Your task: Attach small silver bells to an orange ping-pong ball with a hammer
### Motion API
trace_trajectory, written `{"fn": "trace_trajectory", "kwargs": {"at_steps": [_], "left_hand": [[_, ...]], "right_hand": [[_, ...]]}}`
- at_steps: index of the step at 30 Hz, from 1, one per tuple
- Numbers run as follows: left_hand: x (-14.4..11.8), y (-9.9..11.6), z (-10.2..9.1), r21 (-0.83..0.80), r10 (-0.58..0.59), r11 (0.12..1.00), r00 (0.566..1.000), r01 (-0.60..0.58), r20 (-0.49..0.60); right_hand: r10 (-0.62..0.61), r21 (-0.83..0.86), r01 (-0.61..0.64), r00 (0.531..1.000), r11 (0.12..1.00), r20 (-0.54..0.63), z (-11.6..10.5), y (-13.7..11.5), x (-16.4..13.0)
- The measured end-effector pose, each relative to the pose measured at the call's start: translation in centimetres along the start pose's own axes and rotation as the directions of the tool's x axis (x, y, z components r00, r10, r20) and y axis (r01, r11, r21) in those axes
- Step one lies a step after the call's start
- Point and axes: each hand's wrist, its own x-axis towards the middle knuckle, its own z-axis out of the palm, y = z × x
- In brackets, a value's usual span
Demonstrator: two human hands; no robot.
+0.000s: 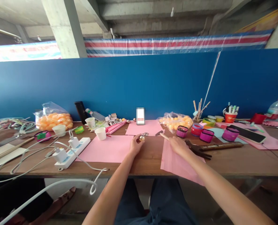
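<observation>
- Pinching a small shiny metal ball (141,137) between the fingers of the left hand (136,144), at about 1 o'clock from the palm, just above bare wood of the bench (148,161).
- Gripping a small hammer (161,134) in the right hand (178,144); fingers clenched round the wooden handle, head out at 10 o'clock from the knuckles.
- Long axis of the hammer running roughly 10 to 4 o'clock, head aimed toward the ball; head and ball near each other but apart, with a strip of open wood between.
- Left hand nearer the ball, holding it; right hand to its 3 o'clock.
- Pink paper sheet (108,149) lying flat at 9 o'clock from the left hand; another pink sheet (176,164) under the right wrist, overhanging the near edge of the bench.
- Pliers (197,150) and a wooden-handled tool (219,146) just at 3 o'clock of the right hand, crowding that side.
- Paper cup (100,133) and power strip (69,152) well off at 9 o'clock; bag of orange balls (176,121) at 12 o'clock, behind the hammer.
- Most open room straight ahead, toward the pink sheet (144,127) at 12 o'clock.
</observation>
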Motion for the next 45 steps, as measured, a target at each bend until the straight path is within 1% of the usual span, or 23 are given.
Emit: {"fn": "trace_trajectory", "kwargs": {"at_steps": [2,5,8,11,14,16,19,20,22,24,26,28,33,37,41,45], "left_hand": [[0.0,0.0,0.0,-0.008,-0.014,1.0,1.0,0.013,-0.007],[0.0,0.2,0.0,-0.017,-0.033,0.999,0.999,0.033,-0.011],[-0.1,0.3,0.1,-0.031,-0.05,0.998,0.998,0.05,-0.023],[0.0,0.2,0.1,-0.046,-0.084,0.996,0.995,0.082,-0.054],[0.1,0.2,0.1,-0.011,-0.109,0.994,0.992,0.109,-0.068],[0.1,0.2,0.1,0.025,-0.104,0.994,0.993,0.106,-0.052],[0.0,0.4,0.1,0.058,-0.087,0.994,0.995,0.089,-0.045],[0.0,0.5,0.1,0.061,-0.082,0.994,0.995,0.085,-0.049],[0.0,0.5,0.1,0.054,-0.083,0.995,0.995,0.086,-0.058],[0.0,0.5,0.1,0.042,-0.093,0.995,0.994,0.096,-0.057],[0.0,0.6,0.2,0.038,-0.098,0.994,0.994,0.1,-0.042],[-0.1,0.8,0.2,0.038,-0.094,0.995,0.995,0.095,-0.028],[-0.3,1.4,0.1,0.025,-0.112,0.993,0.993,0.113,-0.048],[-0.4,1.6,0.2,0.034,-0.11,0.993,0.994,0.111,-0.028],[-0.3,1.5,0.2,0.023,-0.127,0.991,0.989,0.129,-0.074],[-0.3,1.4,0.2,0.016,-0.135,0.991,0.99,0.136,-0.049]], "right_hand": [[0.004,-0.109,-0.002,1.0,0.994,0.013,0.1,-0.3,-0.2],[0.027,-0.274,-0.01,0.998,0.962,0.06,0.0,-0.6,0.0],[0.033,-0.299,-0.004,0.995,0.954,0.093,-0.2,-0.4,0.4],[0.025,-0.3,0.005,0.995,0.954,0.096,-0.5,-0.3,0.6],[-0.013,-0.243,0.038,0.994,0.969,0.104,-1.2,-1.2,0.3],[-0.061,-0.148,0.077,0.992,0.986,0.112,-1.7,-2.4,0.0],[-0.139,-0.066,0.146,0.985,0.987,0.101,-2.5,-4.6,-0.8],[-0.178,-0.026,0.181,0.979,0.983,0.099,-2.7,-5.3,-1.1],[-0.254,0.128,0.244,0.965,0.961,0.065,-2.9,-6.7,-1.8],[-0.27,0.205,0.248,0.959,0.947,0.087,-3.1,-7.8,-2.5],[-0.269,0.202,0.239,0.954,0.95,0.134,-3.1,-8.5,-3.1],[-0.259,0.165,0.234,0.954,0.958,0.152,-3.2,-8.9,-3.4],[-0.265,0.172,0.244,0.957,0.954,0.116,-3.1,-9.3,-3.2],[-0.247,0.133,0.225,0.952,0.965,0.181,-2.8,-9.6,-2.9],[-0.243,0.168,0.219,0.96,0.961,0.138,-2.8,-9.8,-2.8],[-0.229,0.156,0.203,0.958,0.967,0.175,-2.8,-9.7,-2.8]]}}
